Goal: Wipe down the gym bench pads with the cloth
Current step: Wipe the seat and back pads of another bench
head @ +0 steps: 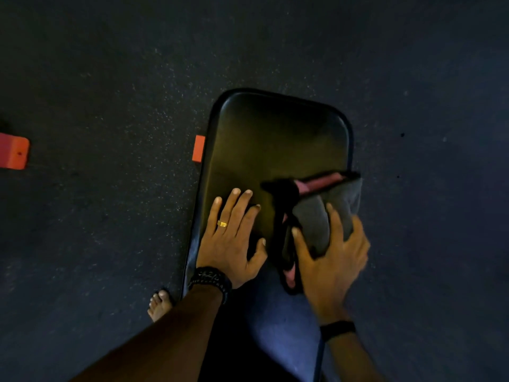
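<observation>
We are in the middle of wiping. Our right hand [327, 260] presses the cloth [322, 216] at the pad's [264, 139] four o'clock edge — grip spread flat. Our left hand [234, 235] rests flat at eight o'clock. Next — push toward twelve.

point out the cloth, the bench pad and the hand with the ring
cloth [325, 216], head view, on its grey folded top
bench pad [275, 133], head view, on the bare black upholstery
left hand [231, 238], head view, on the back of the hand below the ring
</observation>
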